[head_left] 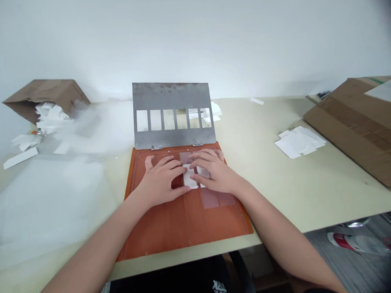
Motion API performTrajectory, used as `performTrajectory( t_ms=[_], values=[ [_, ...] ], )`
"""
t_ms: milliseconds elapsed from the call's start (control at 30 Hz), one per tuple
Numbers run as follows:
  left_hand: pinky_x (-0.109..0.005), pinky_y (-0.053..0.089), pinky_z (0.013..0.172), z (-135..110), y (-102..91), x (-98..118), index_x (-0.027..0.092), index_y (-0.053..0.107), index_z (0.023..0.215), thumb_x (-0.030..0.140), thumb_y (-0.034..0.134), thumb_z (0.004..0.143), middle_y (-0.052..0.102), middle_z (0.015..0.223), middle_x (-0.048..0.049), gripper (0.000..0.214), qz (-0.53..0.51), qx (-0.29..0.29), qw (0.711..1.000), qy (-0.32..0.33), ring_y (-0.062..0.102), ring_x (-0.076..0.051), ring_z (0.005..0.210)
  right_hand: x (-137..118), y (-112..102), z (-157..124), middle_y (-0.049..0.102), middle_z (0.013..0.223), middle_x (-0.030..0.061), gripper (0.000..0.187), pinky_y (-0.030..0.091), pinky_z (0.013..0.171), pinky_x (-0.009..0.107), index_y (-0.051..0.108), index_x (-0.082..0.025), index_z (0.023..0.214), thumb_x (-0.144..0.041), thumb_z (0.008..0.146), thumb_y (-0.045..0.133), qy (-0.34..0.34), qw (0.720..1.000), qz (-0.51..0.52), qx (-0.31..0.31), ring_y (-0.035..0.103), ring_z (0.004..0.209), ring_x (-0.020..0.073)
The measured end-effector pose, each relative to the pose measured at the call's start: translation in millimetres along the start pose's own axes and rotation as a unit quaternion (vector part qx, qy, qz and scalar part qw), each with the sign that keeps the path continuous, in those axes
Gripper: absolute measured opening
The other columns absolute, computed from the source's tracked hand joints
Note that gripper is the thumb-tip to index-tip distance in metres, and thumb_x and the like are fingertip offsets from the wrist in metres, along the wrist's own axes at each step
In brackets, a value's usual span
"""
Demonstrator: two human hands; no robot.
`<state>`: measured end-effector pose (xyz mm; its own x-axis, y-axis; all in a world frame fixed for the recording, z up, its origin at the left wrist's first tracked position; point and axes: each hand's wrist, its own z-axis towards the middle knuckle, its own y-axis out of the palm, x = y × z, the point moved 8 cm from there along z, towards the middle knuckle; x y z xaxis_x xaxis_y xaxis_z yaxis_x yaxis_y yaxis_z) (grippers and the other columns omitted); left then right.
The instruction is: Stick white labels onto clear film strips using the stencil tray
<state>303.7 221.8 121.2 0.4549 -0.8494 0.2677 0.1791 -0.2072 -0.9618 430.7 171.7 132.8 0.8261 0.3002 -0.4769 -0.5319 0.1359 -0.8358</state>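
Observation:
An orange-brown board lies at the table's front edge, with a hinged grey metal plate raised at its back; a row of several rectangular windows is cut through the plate. Two small white cards sit side by side on the board. My left hand rests palm down, fingers spread, its fingertips and thumb at the edge of the left white card. Over the right white card my right hand lies with fingers stretched and apart, partly hiding it. Neither hand grips anything.
On the left are translucent sheets and a cardboard box spilling white paper pieces. A white card stack lies right, near a big carton. More cards lie behind the plate. A plastic bottle is below the table.

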Motion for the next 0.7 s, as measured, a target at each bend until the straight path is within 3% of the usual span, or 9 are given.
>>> performTrajectory(
  t_ms=[233, 367, 700],
  values=[
    [-0.078, 0.013, 0.104, 0.4, -1.2, 0.6, 0.028, 0.063, 0.116, 0.055, 0.056, 0.089, 0.061, 0.131, -0.0043, 0.039, -0.006, 0.000, 1.000, -0.002, 0.043, -0.037, 0.135, 6.1, 3.4, -0.2, 0.061, 0.128, 0.0022, 0.019, 0.022, 0.094, 0.045, 0.067, -0.023, 0.093, -0.041, 0.087, 0.068, 0.013, 1.000, -0.026, -0.005, 0.048, 0.122, 0.0264],
    [-0.078, 0.010, 0.105, 0.8, -1.6, 0.9, 0.028, 0.063, 0.117, 0.054, 0.056, 0.089, 0.061, 0.131, -0.0044, 0.039, -0.011, 0.002, 1.000, -0.004, 0.043, -0.036, 0.134, 7.4, 4.6, 0.3, 0.062, 0.127, 0.0026, 0.027, 0.022, 0.096, 0.045, 0.066, -0.023, 0.100, -0.041, 0.082, 0.073, 0.007, 0.999, -0.037, 0.001, 0.048, 0.123, 0.0264],
    [-0.077, 0.010, 0.106, 0.9, -0.7, 0.2, 0.029, 0.063, 0.118, 0.052, 0.056, 0.089, 0.061, 0.132, -0.0044, 0.038, -0.018, -0.002, 1.000, -0.009, 0.043, -0.037, 0.135, 10.5, 7.3, 2.2, 0.061, 0.130, 0.0049, 0.031, 0.023, 0.097, 0.046, 0.068, -0.023, 0.106, -0.046, 0.085, 0.072, 0.007, 0.997, -0.074, -0.009, 0.046, 0.124, 0.0280]
  ],
)
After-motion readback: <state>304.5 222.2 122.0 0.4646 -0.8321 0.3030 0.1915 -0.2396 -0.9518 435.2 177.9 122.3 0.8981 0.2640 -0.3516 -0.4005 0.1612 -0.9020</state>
